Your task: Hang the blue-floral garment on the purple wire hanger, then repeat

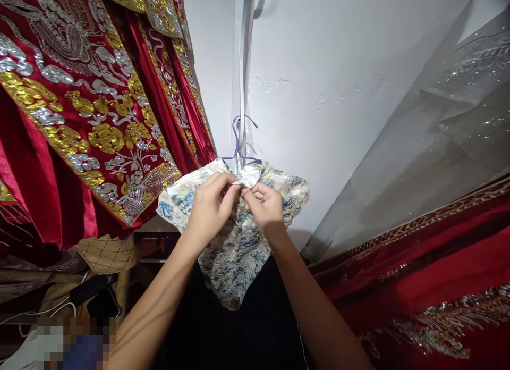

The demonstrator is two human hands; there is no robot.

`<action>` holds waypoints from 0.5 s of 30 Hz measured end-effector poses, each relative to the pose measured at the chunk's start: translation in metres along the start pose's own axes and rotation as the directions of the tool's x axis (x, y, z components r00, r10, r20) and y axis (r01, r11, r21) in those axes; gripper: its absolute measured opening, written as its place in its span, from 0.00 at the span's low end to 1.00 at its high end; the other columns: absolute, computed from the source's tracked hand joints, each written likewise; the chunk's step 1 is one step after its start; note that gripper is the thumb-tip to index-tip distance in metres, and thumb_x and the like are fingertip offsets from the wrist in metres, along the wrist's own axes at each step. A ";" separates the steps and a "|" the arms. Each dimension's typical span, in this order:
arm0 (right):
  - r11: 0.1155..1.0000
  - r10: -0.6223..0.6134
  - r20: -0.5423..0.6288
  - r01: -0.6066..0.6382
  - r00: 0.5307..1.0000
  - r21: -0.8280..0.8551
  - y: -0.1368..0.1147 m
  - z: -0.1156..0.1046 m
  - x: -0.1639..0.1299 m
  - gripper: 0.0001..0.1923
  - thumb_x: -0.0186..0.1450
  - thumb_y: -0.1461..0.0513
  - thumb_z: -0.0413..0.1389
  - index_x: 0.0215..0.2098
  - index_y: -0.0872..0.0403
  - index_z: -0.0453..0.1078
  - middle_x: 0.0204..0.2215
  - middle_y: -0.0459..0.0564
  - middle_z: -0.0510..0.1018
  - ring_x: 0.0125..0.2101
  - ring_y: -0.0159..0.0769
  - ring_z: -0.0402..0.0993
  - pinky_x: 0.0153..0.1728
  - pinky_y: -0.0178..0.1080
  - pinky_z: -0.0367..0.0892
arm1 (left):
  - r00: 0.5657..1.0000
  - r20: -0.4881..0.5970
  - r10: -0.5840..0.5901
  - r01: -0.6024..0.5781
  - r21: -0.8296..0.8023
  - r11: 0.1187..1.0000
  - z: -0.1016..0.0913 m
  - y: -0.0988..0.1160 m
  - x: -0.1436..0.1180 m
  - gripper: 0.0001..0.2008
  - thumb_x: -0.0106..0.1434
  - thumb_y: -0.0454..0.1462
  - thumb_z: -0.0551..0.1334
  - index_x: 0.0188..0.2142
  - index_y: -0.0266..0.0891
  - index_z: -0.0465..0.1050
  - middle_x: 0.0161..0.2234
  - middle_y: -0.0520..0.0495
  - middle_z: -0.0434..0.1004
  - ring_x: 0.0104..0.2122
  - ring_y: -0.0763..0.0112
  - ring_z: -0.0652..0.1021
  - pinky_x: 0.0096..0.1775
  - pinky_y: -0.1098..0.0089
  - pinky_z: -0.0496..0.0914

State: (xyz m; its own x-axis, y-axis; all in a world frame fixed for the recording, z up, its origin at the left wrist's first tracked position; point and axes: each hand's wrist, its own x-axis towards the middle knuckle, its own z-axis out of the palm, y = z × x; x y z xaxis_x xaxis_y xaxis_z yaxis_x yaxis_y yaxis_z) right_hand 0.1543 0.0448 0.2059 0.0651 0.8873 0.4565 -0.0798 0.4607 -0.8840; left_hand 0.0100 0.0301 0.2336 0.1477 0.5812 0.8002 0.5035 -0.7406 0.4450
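Observation:
A cream garment with a blue and green floral print [235,253] hangs on a thin purple wire hanger [238,141] in front of a white wall. My left hand [210,205] and my right hand [265,205] meet at the garment's collar just below the hanger hook. Both hands pinch the fabric at the neck opening, fingertips almost touching each other. The lower part of the garment droops between my forearms.
Red robes with gold and silver embroidery [87,109] hang at the left. A sheer silver glittery fabric [446,136] and another red embroidered garment [430,285] fill the right. Cables and dark objects [79,295] lie at lower left.

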 end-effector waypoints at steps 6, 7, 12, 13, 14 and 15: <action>0.995 0.088 0.000 -0.088 0.996 -0.050 0.031 0.007 0.004 0.10 0.61 0.57 0.60 0.27 0.55 0.70 0.17 0.41 0.68 0.19 0.28 0.61 0.21 0.32 0.54 | 0.973 -0.205 -0.102 0.068 -0.167 0.984 -0.002 -0.003 -0.005 0.05 0.69 0.36 0.62 0.39 0.37 0.75 0.35 0.49 0.77 0.36 0.70 0.76 0.39 0.70 0.68; 0.992 0.103 0.011 -0.102 0.995 -0.073 0.033 0.006 0.001 0.11 0.61 0.57 0.60 0.24 0.54 0.68 0.16 0.40 0.66 0.19 0.28 0.60 0.21 0.32 0.54 | 0.945 -0.303 -0.126 0.059 -0.221 0.974 -0.007 -0.004 -0.002 0.05 0.69 0.37 0.63 0.39 0.37 0.75 0.36 0.49 0.77 0.36 0.71 0.76 0.40 0.71 0.69; 0.977 0.159 0.013 -0.155 0.987 -0.144 0.040 -0.008 -0.045 0.14 0.63 0.58 0.58 0.21 0.52 0.66 0.15 0.41 0.66 0.18 0.29 0.59 0.22 0.34 0.53 | 0.677 -0.628 -0.385 0.022 -0.505 0.863 -0.054 -0.032 -0.006 0.03 0.64 0.34 0.66 0.36 0.36 0.75 0.29 0.54 0.72 0.29 0.77 0.73 0.35 0.76 0.69; 0.975 0.177 0.002 -0.175 0.984 -0.137 0.043 -0.008 -0.059 0.14 0.63 0.58 0.57 0.21 0.52 0.66 0.15 0.41 0.66 0.18 0.30 0.59 0.22 0.34 0.53 | 0.633 -0.594 -0.497 0.032 -0.621 0.783 -0.062 -0.042 -0.015 0.03 0.64 0.33 0.66 0.35 0.35 0.74 0.28 0.54 0.71 0.28 0.78 0.73 0.35 0.76 0.69; 0.974 0.197 -0.008 -0.196 0.980 -0.116 0.046 -0.008 -0.072 0.15 0.64 0.58 0.57 0.21 0.52 0.65 0.14 0.41 0.66 0.18 0.30 0.59 0.22 0.35 0.54 | 0.599 -0.523 -0.606 0.046 -0.733 0.678 -0.068 -0.052 -0.026 0.03 0.64 0.33 0.65 0.35 0.34 0.74 0.27 0.54 0.71 0.28 0.77 0.73 0.35 0.76 0.70; 0.972 0.217 -0.016 -0.218 0.976 -0.084 0.049 -0.007 -0.084 0.15 0.65 0.58 0.57 0.21 0.52 0.66 0.14 0.41 0.66 0.18 0.31 0.59 0.23 0.35 0.54 | 0.570 -0.440 -0.694 0.059 -0.820 0.569 -0.070 -0.062 -0.040 0.03 0.65 0.33 0.64 0.35 0.34 0.73 0.28 0.53 0.72 0.29 0.77 0.75 0.37 0.75 0.72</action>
State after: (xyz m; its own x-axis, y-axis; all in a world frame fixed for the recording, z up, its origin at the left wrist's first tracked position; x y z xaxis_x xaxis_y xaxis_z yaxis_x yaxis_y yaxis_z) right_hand 0.1521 -0.0073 0.1234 0.0624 0.9658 0.2517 -0.0080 0.2526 -0.9675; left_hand -0.0869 0.0287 0.2021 -0.6395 0.6969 0.3247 -0.4030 -0.6635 0.6303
